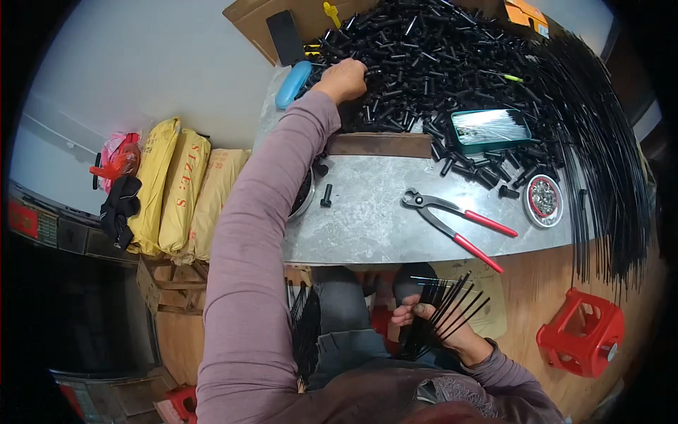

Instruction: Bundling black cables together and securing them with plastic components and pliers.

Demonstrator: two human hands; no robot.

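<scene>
My left hand (344, 79) reaches far across the grey tabletop (374, 212) into a big heap of small black plastic tubes (438, 63); its fingers are curled in the pile, and whether they hold one is hidden. Down by my lap, my right hand (438, 321) grips a fanned bundle of thin black rods (441, 311). A single black tube (325, 195) lies loose on the table near my left elbow.
Red-handled pincers (459, 225) lie on the table's near side. A green tray (491, 129), a round tin of small parts (543, 200), a wooden block (379, 145) and a blue case (292, 84) sit nearby. Long black rods (607, 177) drape over the right edge. Yellow sacks (180, 191) and a red stool (581, 341) stand on the floor.
</scene>
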